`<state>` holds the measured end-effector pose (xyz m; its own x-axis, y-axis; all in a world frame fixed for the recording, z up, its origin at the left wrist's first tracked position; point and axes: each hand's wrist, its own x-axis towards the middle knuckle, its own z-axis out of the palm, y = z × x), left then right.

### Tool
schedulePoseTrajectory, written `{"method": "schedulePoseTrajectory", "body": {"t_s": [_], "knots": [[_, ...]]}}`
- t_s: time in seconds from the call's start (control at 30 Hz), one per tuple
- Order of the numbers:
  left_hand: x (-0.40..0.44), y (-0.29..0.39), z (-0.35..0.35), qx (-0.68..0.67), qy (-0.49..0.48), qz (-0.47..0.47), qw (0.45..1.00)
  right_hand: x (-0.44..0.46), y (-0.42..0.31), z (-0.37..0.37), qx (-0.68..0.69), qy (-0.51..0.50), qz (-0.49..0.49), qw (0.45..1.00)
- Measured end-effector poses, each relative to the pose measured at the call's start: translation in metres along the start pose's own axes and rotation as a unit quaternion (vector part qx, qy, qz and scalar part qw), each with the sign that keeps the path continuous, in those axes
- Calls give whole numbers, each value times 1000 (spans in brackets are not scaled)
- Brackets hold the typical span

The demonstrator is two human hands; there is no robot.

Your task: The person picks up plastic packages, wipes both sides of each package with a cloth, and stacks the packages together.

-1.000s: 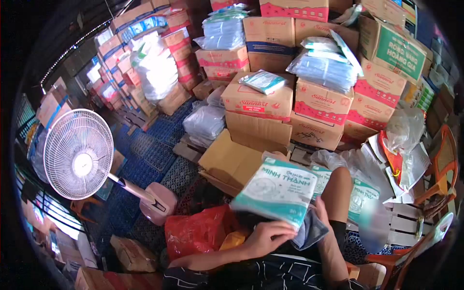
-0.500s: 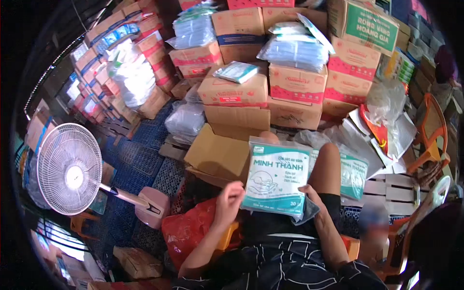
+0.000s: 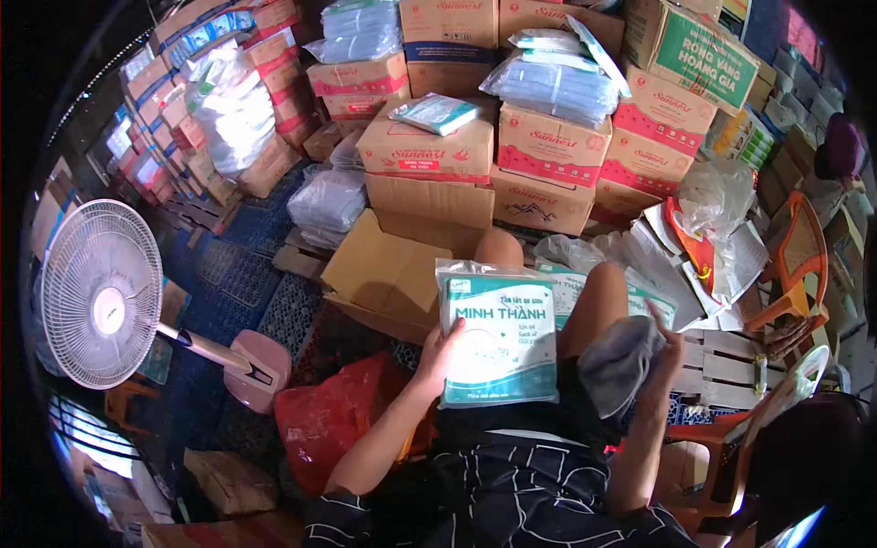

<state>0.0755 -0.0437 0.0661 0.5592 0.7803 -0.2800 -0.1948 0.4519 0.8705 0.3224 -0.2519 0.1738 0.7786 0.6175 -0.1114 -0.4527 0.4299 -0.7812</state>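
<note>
A teal and white plastic packet printed "MINH THÀNH" is upright over my lap, its front turned to me. My left hand grips it by the left edge, thumb across the front. To the right, my right hand is closed on a grey cloth that hangs bunched beside my knee, apart from the packet. Similar teal packets lie behind my legs, partly hidden. An open cardboard box stands just beyond my left hand.
Stacked cartons rise in front, one topped with another packet. A standing fan is at the left, near a red plastic bag. At the right are an orange chair and a slatted pallet.
My left hand has taken hold of the packet's left edge. My right hand has let go of the packet and moved right, lifting the grey cloth into view.
</note>
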Motion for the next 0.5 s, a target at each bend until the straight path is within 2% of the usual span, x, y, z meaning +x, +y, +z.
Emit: {"method": "schedulePoseTrajectory", "body": {"t_s": [0.03, 0.07, 0.1, 0.13, 0.17, 0.2, 0.23, 0.27, 0.33, 0.4, 0.5], "knots": [[2, 1, 2, 5, -5, 5, 1000, -4, -11, 8, 19, 0, -43, 999], [3, 2, 3, 12, -11, 7, 1000, 11, -8, -10, -124, 24, -105, 986], [1, 0, 0, 21, -19, 6, 1000, 15, 6, -23, -360, 12, -196, 912], [7, -9, -8, 2, -33, -26, 999, 18, 21, -35, -561, 46, -291, 773], [5, -5, -6, -10, -37, -46, 998, 6, 35, -13, -463, 96, -172, 864], [2, -4, -3, -12, -48, -39, 998, 9, 63, -31, -517, 82, -262, 811], [4, -1, -2, -13, -58, -26, 998, 10, 80, -47, -488, 90, -155, 854], [11, 2, -2, -2, -58, -17, 998, 15, 96, -49, -479, 95, -250, 836], [3, -7, -7, 16, -38, -19, 999, 0, 96, -30, -479, 75, -279, 829], [-2, -5, -7, 18, -36, -24, 999, -12, 55, -2, -480, 46, -183, 857], [0, 1, 0, 17, -53, -23, 998, -12, 17, 28, -508, 10, -122, 853]]}}
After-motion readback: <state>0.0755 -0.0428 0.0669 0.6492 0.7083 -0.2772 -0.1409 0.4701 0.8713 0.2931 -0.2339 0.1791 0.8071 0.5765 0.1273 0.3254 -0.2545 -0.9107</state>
